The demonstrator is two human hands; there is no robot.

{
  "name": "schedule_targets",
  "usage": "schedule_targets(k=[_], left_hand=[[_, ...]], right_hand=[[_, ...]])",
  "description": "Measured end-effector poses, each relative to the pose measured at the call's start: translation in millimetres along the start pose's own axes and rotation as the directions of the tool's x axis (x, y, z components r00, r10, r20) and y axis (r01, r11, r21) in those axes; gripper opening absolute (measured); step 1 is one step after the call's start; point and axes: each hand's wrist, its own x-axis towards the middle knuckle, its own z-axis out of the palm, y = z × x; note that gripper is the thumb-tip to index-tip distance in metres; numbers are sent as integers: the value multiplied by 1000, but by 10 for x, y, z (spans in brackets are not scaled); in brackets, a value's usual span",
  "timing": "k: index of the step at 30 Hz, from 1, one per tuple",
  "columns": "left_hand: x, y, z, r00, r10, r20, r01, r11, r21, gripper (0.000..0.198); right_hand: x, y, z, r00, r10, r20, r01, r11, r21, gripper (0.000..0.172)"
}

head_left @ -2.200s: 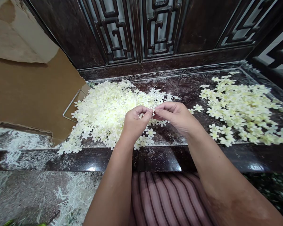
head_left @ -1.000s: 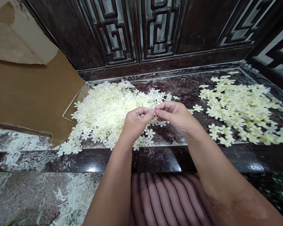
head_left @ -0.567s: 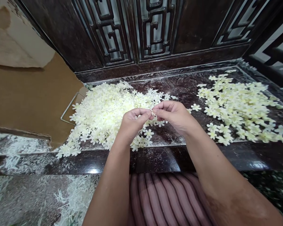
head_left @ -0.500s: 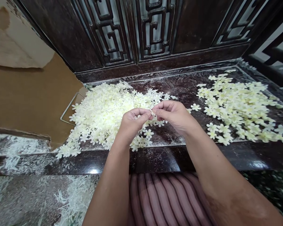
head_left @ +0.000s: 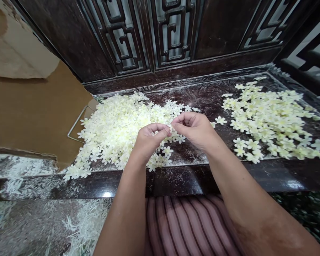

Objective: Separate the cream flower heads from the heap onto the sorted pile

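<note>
My left hand (head_left: 151, 139) and my right hand (head_left: 195, 128) meet over the front of a large heap of white, pale-yellow-centred flowers (head_left: 120, 124). On both hands thumb and forefinger are pinched, the fingertips almost touching. A small pale bit shows between them, too tiny to name, and the fingers partly hide it. Some white shows inside the curl of my left hand; I cannot tell whether it is held or lies behind. A second spread of like flowers (head_left: 272, 121) lies right of my right hand, with a loose flower (head_left: 220, 121) nearer to it.
The flowers lie on a dark carved wooden bench seat (head_left: 192, 156) dusted with white scraps. Brown cardboard (head_left: 29, 110) and a bent metal wire handle (head_left: 76, 122) stand at the left. A latticed wooden back (head_left: 173, 32) rises behind. White shreds (head_left: 88, 224) litter the floor.
The fingertips have shifted very slightly, with a small gap now showing between my two hands. The view has tilted a little; both flower heaps look the same.
</note>
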Motion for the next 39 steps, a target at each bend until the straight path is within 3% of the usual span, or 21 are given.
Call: schedule_targets(k=[8, 19, 30, 39], left_hand=[[0, 13, -14, 1000, -23, -2, 23, 1000, -14, 8], [-4, -4, -35, 998, 12, 65, -4, 993, -118, 17], [-12, -2, -24, 999, 40, 31, -41, 998, 36, 19], [-3, -1, -44, 999, 5, 40, -5, 1000, 8, 15]], right_hand=[[-15, 35, -7, 999, -21, 28, 21, 1000, 7, 1], [3, 28, -18, 997, 60, 39, -64, 988, 141, 3], [18, 100, -15, 999, -1, 38, -4, 993, 118, 6], [9, 56, -19, 998, 38, 51, -45, 988, 148, 5]])
